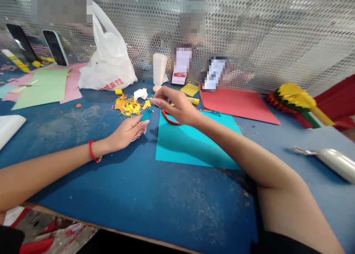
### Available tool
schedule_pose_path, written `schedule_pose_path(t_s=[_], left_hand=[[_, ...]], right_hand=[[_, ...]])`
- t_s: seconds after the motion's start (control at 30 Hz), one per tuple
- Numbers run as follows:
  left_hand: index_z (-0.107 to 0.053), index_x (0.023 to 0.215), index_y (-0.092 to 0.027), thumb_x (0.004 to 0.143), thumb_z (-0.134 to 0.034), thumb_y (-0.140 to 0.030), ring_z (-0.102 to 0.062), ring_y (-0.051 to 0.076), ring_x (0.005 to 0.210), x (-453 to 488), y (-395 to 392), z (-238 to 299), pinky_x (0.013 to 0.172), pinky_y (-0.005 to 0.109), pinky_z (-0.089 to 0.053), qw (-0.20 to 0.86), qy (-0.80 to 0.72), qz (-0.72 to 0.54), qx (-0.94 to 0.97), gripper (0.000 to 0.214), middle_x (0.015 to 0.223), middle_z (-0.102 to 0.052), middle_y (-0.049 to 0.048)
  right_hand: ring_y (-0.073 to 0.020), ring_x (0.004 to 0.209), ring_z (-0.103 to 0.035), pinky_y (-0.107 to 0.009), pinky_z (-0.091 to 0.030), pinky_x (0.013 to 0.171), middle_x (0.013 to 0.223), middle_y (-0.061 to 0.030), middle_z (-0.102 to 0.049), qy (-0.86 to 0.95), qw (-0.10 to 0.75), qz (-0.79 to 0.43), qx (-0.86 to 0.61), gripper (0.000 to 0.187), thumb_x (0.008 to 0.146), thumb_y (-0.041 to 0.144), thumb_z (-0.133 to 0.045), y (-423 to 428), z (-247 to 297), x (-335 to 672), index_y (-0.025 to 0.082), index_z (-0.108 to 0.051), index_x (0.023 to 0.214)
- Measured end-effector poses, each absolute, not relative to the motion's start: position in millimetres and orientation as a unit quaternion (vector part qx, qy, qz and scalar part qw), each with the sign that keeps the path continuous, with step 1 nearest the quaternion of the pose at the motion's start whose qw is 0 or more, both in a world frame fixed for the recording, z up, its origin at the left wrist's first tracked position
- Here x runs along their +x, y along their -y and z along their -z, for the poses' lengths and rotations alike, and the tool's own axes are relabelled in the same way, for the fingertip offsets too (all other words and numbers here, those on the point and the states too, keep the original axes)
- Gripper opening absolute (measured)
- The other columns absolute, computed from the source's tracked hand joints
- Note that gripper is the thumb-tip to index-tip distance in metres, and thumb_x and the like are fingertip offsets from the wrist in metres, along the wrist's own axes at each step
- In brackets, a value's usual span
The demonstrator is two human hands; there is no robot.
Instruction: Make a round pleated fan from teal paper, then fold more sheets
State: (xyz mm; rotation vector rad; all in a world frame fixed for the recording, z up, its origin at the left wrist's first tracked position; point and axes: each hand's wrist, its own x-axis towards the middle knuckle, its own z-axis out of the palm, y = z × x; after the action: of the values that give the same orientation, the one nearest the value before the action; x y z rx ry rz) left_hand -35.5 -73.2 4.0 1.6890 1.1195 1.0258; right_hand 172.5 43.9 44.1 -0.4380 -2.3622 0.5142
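Right hand (177, 105), frame center: fingers pinching thin stick (151, 100). Left hand (126, 132): fingers loosely curled, empty, just below yellow paper scraps (129, 107).

White plastic bag (108, 60), perforated metal screen (263, 36)

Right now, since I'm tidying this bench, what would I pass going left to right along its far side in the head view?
Phone, second phone, white plastic bag, white cup, red paper sheet, yellow pleated paper fan.
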Motion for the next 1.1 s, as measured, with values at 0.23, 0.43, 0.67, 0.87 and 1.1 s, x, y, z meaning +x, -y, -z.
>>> schedule_pose_path(t_s=[0.23, 0.43, 0.67, 0.87, 1.1], left_hand=[[-0.051, 0.078, -0.021, 0.101, -0.061, -0.062, -0.038, 0.008, 0.045, -40, 67, -3, 0.041, 0.022, -0.032, 0.454, -0.459, -0.443, 0.622, 0.047, 0.055, -0.041, -0.0066], [-0.052, 0.079, -0.021, 0.101, -0.062, -0.06, -0.035, 0.008, 0.046, -39, 67, -3, 0.04, 0.022, -0.029, 0.474, -0.458, -0.449, 0.603, 0.046, 0.055, -0.039, -0.0067], [-0.049, 0.074, -0.021, 0.102, -0.063, -0.057, -0.033, 0.007, 0.045, -38, 70, -5, 0.04, 0.022, -0.027, 0.475, -0.452, -0.453, 0.604, 0.048, 0.055, -0.039, -0.0067], [-0.048, 0.074, -0.022, 0.097, -0.065, -0.066, -0.032, 0.007, 0.044, -39, 70, -4, 0.039, 0.023, -0.026, 0.471, -0.442, -0.469, 0.603, 0.052, 0.054, -0.038, -0.007], [-0.043, 0.071, -0.023, 0.085, -0.078, -0.07, -0.032, 0.006, 0.041, -38, 69, -5, 0.036, 0.02, -0.026, 0.444, -0.443, -0.512, 0.586, 0.061, 0.051, -0.039, -0.0093]], right_hand=[[-0.0205, 0.071, -0.054, -0.031, -0.034, 0.059, 0.09, -0.0113, -0.065, 0.901, 0.023, -0.071, -0.428, 0.023, 0.084, 0.039, -0.068, -83, -44, 205, 0.019, -0.058, 0.091], [-0.0204, 0.068, -0.054, -0.032, -0.031, 0.058, 0.083, -0.0097, -0.067, 0.899, -0.012, -0.08, -0.431, 0.032, 0.082, 0.046, -0.07, -74, -36, 201, 0.017, -0.063, 0.096], [-0.0158, 0.057, -0.052, -0.032, -0.029, 0.056, 0.054, -0.0019, -0.053, 0.891, -0.012, -0.157, -0.425, 0.031, 0.081, 0.03, -0.068, -79, -44, 201, 0.019, -0.056, 0.055], [-0.0171, 0.057, -0.064, -0.03, -0.05, 0.056, 0.063, -0.0068, -0.07, 0.833, 0.07, -0.48, -0.265, 0.066, 0.085, 0.081, -0.062, -57, -63, 208, 0.019, -0.06, 0.06], [-0.0241, 0.085, -0.075, -0.036, -0.061, 0.073, 0.093, -0.0128, -0.078, 0.813, 0.149, -0.535, -0.173, 0.077, 0.083, 0.095, -0.047, -37, -65, 195, 0.021, -0.067, 0.087]])
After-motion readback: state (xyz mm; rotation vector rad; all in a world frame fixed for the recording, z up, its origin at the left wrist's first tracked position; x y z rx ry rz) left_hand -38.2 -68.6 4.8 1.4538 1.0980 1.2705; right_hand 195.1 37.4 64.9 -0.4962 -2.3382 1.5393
